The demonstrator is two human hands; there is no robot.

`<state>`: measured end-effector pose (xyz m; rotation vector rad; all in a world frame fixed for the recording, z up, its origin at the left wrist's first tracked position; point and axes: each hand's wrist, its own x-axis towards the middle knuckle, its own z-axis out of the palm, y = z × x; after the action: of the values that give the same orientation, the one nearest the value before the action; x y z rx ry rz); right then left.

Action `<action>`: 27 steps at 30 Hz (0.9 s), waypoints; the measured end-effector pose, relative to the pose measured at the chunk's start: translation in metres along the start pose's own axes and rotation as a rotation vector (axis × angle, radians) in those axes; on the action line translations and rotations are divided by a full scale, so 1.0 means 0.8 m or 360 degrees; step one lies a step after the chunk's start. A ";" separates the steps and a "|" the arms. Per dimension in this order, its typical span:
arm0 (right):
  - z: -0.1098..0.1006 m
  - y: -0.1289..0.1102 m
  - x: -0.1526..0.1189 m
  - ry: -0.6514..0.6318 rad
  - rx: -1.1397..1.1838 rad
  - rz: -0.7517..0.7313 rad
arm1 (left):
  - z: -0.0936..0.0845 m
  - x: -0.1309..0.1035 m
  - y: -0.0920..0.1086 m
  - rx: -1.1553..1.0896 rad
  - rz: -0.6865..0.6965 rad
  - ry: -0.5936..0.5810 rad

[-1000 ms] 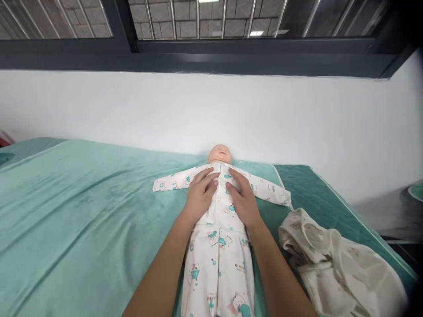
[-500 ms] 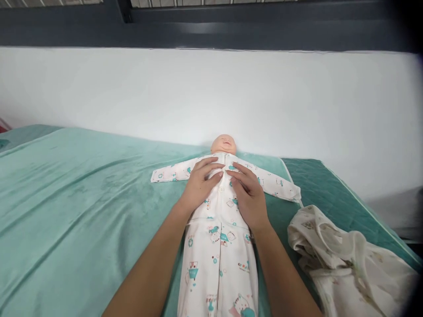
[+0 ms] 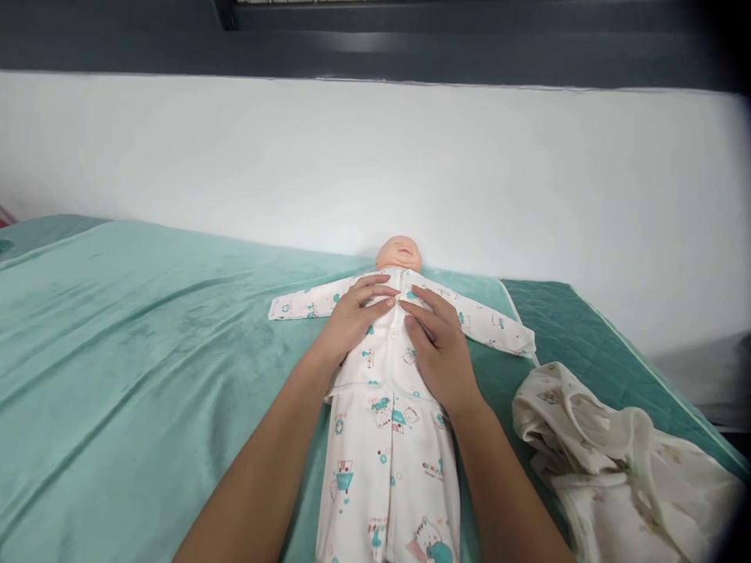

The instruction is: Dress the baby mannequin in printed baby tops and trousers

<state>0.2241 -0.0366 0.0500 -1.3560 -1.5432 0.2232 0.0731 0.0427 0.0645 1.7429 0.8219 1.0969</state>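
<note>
A baby doll [image 3: 399, 254] lies on its back with arms stretched out. It wears a white baby shirt [image 3: 381, 366] printed with small teal figures and matching trousers [image 3: 390, 477]. My left hand [image 3: 353, 319] rests on the chest, its thumb and forefinger closed on the shirt's front edge. Opposite it, my right hand [image 3: 443, 344] has its fingertips closed on the same edge, almost touching the left thumb. Whatever sits between the fingertips is mostly covered. Just below them, a pale button [image 3: 393, 334] shows on the shirt front.
A teal blanket [image 3: 146, 352] with soft folds lies under the doll. Crumpled white baby clothing [image 3: 616, 469] lies at the right, partly over a darker green quilted mat [image 3: 557, 320]. Behind the doll's head stands a white wall [image 3: 352, 156], with a dark grey ledge above.
The view has tilted slightly downward. My hands stay at the same spot on the shirt front, with only small finger shifts; the shirt's lower hem has moved a little.
</note>
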 end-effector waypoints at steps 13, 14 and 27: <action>0.008 -0.018 -0.007 -0.0174 -0.0544 -0.0178 | -0.004 0.004 0.007 -0.0157 -0.0140 -0.0012; 0.009 -0.020 -0.007 -0.0190 -0.0592 -0.0180 | -0.004 0.004 0.005 -0.0171 -0.0122 -0.0014; 0.009 -0.021 -0.006 -0.0229 -0.0593 -0.0114 | -0.003 0.004 -0.001 -0.0126 -0.0074 -0.0047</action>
<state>0.2070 -0.0431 0.0558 -1.5955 -1.8145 -0.0147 0.0718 0.0463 0.0651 1.6622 0.7866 1.0570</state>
